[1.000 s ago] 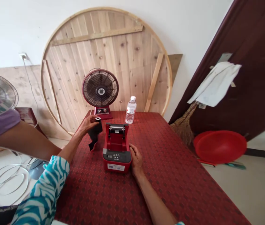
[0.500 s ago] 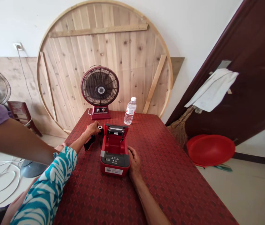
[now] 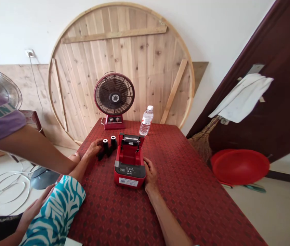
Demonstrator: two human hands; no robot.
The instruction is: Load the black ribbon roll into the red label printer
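A red label printer [image 3: 129, 167] stands with its lid open on the red patterned table [image 3: 186, 191]. My right hand [image 3: 150, 174] lies curled against the printer's right side, holding it. Two small black ribbon rolls [image 3: 109, 144], joined by black ribbon, stand on the table just left of the printer. My left hand [image 3: 93, 147], on an arm in a teal and white sleeve, rests on the table with its fingers closed around the nearer roll.
Another person's bare arm [image 3: 34, 147] in a purple sleeve reaches in from the left, and their hand [image 3: 33, 209] is near my sleeve. A red table fan [image 3: 114, 99] and water bottle [image 3: 146, 120] stand at the far edge. A red basin [image 3: 239, 165] lies on the floor.
My left hand has lowered the black ribbon rolls from the air onto the table beside the printer. My right hand has stayed on the printer. The camera has shifted slightly.
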